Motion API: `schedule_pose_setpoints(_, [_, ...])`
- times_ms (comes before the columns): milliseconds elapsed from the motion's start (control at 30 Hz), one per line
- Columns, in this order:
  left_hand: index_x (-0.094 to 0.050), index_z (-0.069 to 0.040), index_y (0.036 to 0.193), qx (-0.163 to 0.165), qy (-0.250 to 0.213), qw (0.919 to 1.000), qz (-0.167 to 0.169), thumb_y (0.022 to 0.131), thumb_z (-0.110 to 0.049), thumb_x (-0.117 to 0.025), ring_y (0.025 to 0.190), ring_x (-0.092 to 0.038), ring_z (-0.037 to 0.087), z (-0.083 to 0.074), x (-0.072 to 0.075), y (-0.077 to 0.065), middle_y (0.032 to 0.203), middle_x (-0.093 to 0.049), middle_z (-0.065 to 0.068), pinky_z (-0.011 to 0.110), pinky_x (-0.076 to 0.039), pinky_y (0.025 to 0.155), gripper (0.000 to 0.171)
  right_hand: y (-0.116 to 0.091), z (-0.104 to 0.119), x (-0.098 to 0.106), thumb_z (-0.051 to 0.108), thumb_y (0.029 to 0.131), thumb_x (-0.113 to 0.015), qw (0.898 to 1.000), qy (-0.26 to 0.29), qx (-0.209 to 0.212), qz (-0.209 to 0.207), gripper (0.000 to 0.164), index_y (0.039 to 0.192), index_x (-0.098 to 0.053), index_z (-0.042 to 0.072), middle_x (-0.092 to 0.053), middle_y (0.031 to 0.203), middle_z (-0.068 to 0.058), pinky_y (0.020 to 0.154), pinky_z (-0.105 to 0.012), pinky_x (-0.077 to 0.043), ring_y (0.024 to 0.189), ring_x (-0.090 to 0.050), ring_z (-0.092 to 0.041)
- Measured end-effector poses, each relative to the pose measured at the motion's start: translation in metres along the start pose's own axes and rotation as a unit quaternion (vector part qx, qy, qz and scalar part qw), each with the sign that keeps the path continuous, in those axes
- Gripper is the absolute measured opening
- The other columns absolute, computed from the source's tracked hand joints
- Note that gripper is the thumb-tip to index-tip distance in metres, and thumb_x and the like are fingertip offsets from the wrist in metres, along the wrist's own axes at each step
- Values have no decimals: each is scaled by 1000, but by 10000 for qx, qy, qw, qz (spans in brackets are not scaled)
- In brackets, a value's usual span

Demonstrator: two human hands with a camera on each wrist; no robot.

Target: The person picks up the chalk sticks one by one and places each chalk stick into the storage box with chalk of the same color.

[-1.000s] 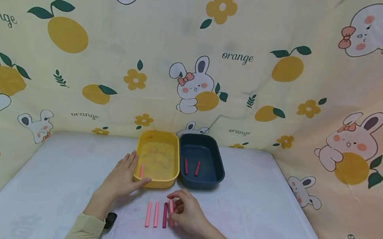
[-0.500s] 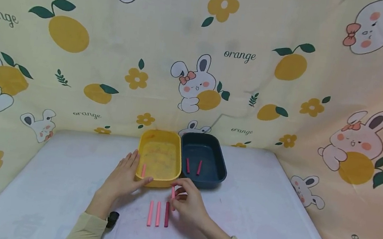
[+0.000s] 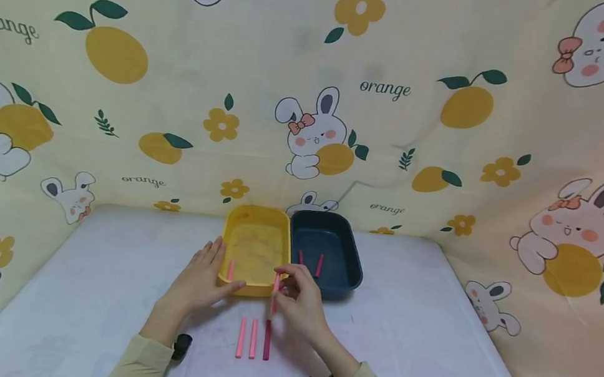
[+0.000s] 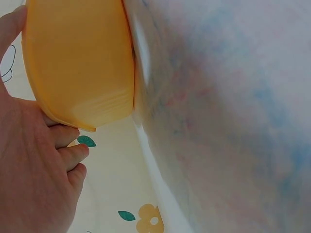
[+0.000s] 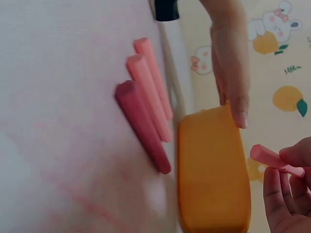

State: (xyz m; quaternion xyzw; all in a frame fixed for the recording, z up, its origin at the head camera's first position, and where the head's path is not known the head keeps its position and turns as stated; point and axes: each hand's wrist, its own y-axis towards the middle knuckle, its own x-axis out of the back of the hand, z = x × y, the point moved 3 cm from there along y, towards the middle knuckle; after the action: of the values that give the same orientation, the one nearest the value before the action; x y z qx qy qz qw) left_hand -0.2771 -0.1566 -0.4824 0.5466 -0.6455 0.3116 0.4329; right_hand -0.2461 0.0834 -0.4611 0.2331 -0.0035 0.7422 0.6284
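Observation:
In the head view, my left hand rests at the near left corner of a yellow box, fingers straight along its side and thumb on the front rim. My right hand pinches a light pink crayon between thumb and fingers, by the box's near right corner. The right wrist view shows this crayon with one end free of the fingertips. Two light pink crayons and a dark red crayon lie in a row on the table before the box.
A dark blue box stands against the yellow box's right side, with two dark red crayons inside. One pink crayon is in the yellow box. A patterned cloth hangs behind the white table.
My right hand has lifted the pink crayon from beside the dark red one and carried it forward to the yellow box's front rim. My left hand has stayed on the box.

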Motion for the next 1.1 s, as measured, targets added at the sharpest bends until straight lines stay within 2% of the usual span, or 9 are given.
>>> schedule_pose_setpoints(100, [-15,5,163,46,-6,10000,39,94,-69,-60,159,-10,41,-1,0,0,173,-7,20,54,-12,129,111,5,1,0,-6,91,-74,9999,-36,30,-122,43,127,-68,16,-60,127,-2,91,-26,-60,100,-66,-20])
schedule_pose_setpoints(233, [-13,5,163,15,4,10000,46,94,-69,-60,159,-9,41,-1,1,1,173,-7,20,55,-12,129,112,13,3,-2,-5,92,-74,9998,58,107,-165,39,128,-68,10,-61,126,-5,89,-21,-58,100,-68,-20])
schedule_pose_setpoints(600, [-14,5,164,21,14,10000,62,94,-69,-60,159,-10,41,-2,0,2,173,-8,20,55,-13,129,111,36,4,-12,-3,93,-73,9989,313,251,-244,36,127,-66,5,-60,123,-8,89,-27,-61,103,-69,-23])
schedule_pose_setpoints(867, [-13,4,164,50,38,10000,76,92,-73,-59,159,-10,41,-1,1,1,173,-8,19,55,-13,129,114,53,-4,-22,-1,94,-74,9986,403,217,-274,34,126,-68,8,-61,122,-11,88,-29,-61,103,-69,-27])
schedule_pose_setpoints(1100, [-13,4,164,-8,86,9999,81,91,-78,-54,159,-10,41,0,3,0,173,-8,20,55,-13,128,117,64,-9,-29,1,93,-76,9992,405,-13,12,32,125,-69,4,-63,122,-9,82,-26,-62,101,-71,-22])
